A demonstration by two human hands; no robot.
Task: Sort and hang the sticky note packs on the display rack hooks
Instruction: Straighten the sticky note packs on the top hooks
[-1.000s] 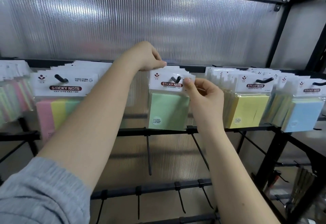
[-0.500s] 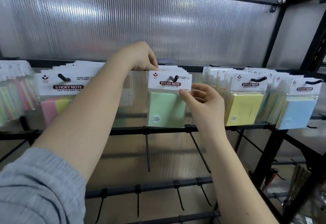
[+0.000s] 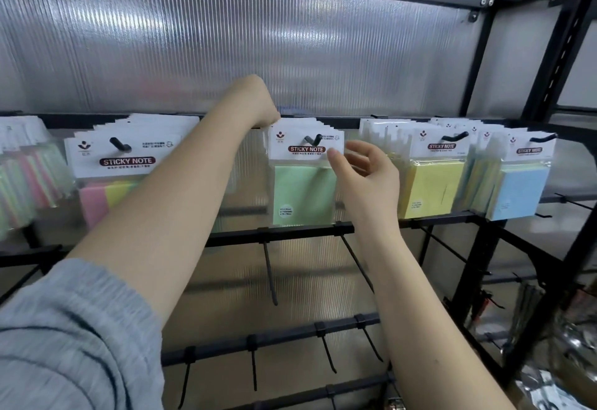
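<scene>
Green sticky note packs (image 3: 303,196) hang in a stack on a black hook (image 3: 311,139) at the middle of the rack's top row. My left hand (image 3: 255,102) reaches over the stack's top left corner, gripping the packs' upper edge. Its fingers are mostly hidden behind the wrist. My right hand (image 3: 368,177) hovers at the front pack's right side with its fingers loosely spread. The thumb tip is at the lower right corner of the white header card.
Pink-and-yellow packs (image 3: 97,196) hang on the hook to the left, striped ones (image 3: 22,190) at the far left. Yellow packs (image 3: 433,190) and blue packs (image 3: 520,193) hang to the right. Bare hooks (image 3: 269,274) stick out from the lower bars. A black upright (image 3: 549,86) frames the right side.
My right hand has let go of the front green pack's header card and spread its fingers. The left hand stays at the stack's top.
</scene>
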